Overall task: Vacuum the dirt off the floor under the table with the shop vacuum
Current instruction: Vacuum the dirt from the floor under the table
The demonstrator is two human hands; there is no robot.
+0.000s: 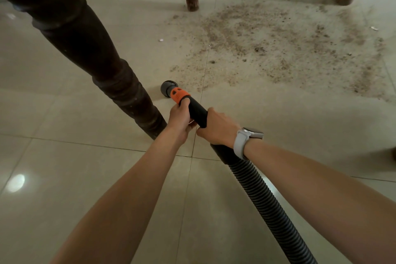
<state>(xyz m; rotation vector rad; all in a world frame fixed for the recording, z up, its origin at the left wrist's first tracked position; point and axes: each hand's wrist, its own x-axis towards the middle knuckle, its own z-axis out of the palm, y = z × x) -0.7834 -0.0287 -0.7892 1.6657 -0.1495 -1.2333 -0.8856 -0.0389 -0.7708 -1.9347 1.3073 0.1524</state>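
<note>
A person holds a shop-vacuum wand [194,111] low over a tiled floor [64,178], the left hand [179,119] curled round the black tube just behind its orange collar [179,94], the right hand [216,128] wrapped round the tube further back, where the ribbed hose [263,195] trails off toward the bottom edge of the view. A pale watch [244,137] sits on the right wrist. The round brush nozzle [168,86] rests on or just above the floor, beside the nearest dark table leg [120,83] and just short of the near-left fringe of the dirt [278,49], which spreads broadly between the legs toward the floor's far right; almost all of it looks untouched. Risks from here, as a judgement: the nozzle could knock the near leg on a leftward sweep; a fast stroke could scatter grains rather than lift them; the small pale scraps [161,40] lying in the debris could clog the brush; and the hose could drag through the patch and smear it
</note>
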